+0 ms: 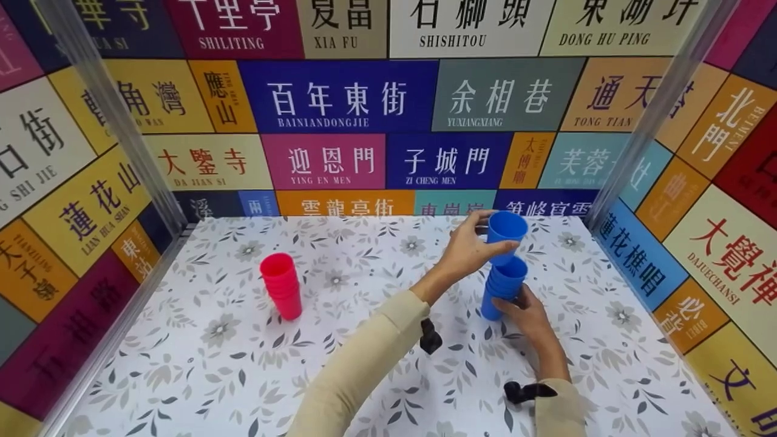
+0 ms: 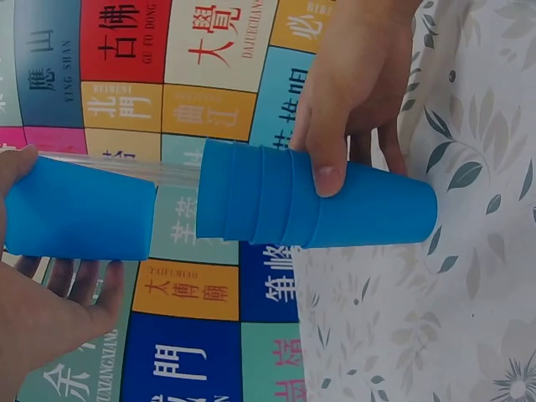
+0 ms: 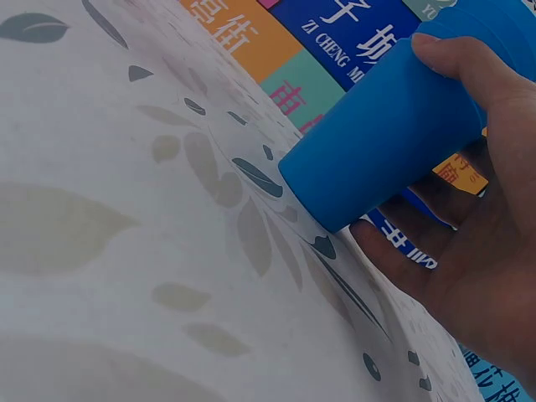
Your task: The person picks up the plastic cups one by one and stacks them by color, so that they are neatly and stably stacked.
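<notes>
A single blue cup [image 2: 79, 209] is held up by my left hand [image 1: 468, 246], thumb on one side and fingers on the other. Below it stands a stack of nested blue cups [image 1: 502, 285]; the left wrist view shows a gap between the lone cup and the top rim of the stack. My right hand [image 1: 529, 312] grips the stack low on its side, thumb across the front, as the right wrist view also shows near the stack's base [image 3: 377, 142]. To the left stands a stack of nested red cups [image 1: 281, 288], apart from both hands.
The table [image 1: 340, 364] wears a white cloth with grey leaves and flowers. Panels with coloured street-name signs [image 1: 340, 97] rise behind it and on both sides. Black straps [image 1: 430, 337] hang at the sleeves.
</notes>
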The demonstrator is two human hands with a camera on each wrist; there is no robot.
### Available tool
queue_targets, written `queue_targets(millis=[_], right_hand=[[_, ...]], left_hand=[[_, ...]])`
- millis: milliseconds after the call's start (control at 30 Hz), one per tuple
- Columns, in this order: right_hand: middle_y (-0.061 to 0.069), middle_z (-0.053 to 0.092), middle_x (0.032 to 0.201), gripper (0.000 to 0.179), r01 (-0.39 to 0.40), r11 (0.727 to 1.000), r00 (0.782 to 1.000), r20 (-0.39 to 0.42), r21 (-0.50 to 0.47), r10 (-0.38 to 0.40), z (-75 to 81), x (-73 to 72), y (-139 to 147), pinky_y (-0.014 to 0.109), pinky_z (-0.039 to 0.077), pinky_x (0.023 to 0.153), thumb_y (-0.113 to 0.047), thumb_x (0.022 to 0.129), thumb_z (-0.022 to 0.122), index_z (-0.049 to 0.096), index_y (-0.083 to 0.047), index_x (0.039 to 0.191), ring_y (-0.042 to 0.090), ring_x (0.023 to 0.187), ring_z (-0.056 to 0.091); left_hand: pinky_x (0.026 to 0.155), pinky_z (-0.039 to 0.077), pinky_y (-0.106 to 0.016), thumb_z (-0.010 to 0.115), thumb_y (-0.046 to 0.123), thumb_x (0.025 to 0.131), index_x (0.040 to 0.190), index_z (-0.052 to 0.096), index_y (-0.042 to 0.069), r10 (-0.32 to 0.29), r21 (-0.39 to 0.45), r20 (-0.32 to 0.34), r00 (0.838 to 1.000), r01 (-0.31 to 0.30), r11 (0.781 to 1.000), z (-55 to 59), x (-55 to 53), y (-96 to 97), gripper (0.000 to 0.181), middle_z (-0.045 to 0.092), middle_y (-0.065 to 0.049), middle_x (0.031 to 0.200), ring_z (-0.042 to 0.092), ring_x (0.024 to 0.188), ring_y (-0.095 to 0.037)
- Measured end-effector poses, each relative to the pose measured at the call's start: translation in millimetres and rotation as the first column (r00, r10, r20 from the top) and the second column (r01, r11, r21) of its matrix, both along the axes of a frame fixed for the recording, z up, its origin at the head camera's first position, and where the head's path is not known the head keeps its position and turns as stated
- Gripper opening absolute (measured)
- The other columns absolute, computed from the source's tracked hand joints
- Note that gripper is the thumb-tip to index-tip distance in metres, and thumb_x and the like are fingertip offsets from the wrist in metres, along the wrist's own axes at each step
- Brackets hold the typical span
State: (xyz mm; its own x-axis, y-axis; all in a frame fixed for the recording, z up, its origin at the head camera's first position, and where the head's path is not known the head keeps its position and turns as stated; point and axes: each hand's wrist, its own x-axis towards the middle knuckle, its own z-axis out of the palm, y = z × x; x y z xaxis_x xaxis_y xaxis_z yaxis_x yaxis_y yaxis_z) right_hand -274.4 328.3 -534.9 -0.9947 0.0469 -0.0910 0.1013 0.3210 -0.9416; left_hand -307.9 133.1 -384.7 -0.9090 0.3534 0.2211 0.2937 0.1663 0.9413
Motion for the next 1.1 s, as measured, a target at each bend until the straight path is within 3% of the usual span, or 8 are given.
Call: queue_targets(millis=[200, 433, 800, 1100], right_hand=[[0.021, 0.029, 0.163, 0.091, -0.002, 1.0, 1.0, -0.011, 0.002, 0.002, 0.5, 1.0, 0, 0.058, 0.019, 0.125, -0.046, 0.093, 0.068, 0.016, -0.014, 0.161, 0.041, 0.151, 0.028], [0.02, 0.028, 0.163, 0.091, -0.011, 1.0, 1.0, -0.026, 0.015, 0.011, -1.9, 3.0, 0, 0.059, 0.02, 0.124, -0.048, 0.093, 0.067, 0.016, -0.015, 0.161, 0.041, 0.15, 0.029], [0.021, 0.028, 0.163, 0.094, -0.009, 1.0, 1.0, -0.009, 0.028, 0.009, -0.6, 2.9, 1, 0.059, 0.02, 0.124, -0.051, 0.091, 0.068, 0.016, -0.014, 0.161, 0.042, 0.15, 0.029], [0.022, 0.029, 0.163, 0.096, -0.011, 1.0, 1.0, -0.003, 0.007, 0.011, -1.8, 2.3, 1, 0.059, 0.021, 0.124, -0.051, 0.091, 0.068, 0.014, -0.013, 0.161, 0.042, 0.15, 0.03]], left_hand=[[0.1, 0.054, -0.032, 0.08, 0.038, 0.084, 0.146, 0.047, 0.021, -0.026, -0.024, -0.002, 1.0, 0.026, 0.999, 1.5, 1.2, 7.6, 0.072, 0.058, -0.002, 0.138, 0.058, 0.124, -0.016], [0.097, 0.054, -0.028, 0.082, 0.034, 0.083, 0.144, 0.047, 0.021, -0.059, 0.001, 0.021, 0.998, 0.059, 0.998, -5.5, 2.2, 14.9, 0.071, 0.059, 0.0, 0.134, 0.059, 0.12, -0.012], [0.102, 0.053, -0.031, 0.082, 0.035, 0.083, 0.143, 0.047, 0.022, -0.047, -0.028, 0.05, 0.998, 0.049, 0.998, -13.8, 3.2, 20.0, 0.071, 0.058, 0.003, 0.139, 0.059, 0.123, -0.012], [0.105, 0.052, -0.033, 0.082, 0.031, 0.083, 0.143, 0.049, 0.019, -0.032, -0.058, 0.034, 0.999, 0.034, 0.998, -21.5, 2.6, 26.4, 0.069, 0.059, -0.001, 0.14, 0.059, 0.129, -0.017]])
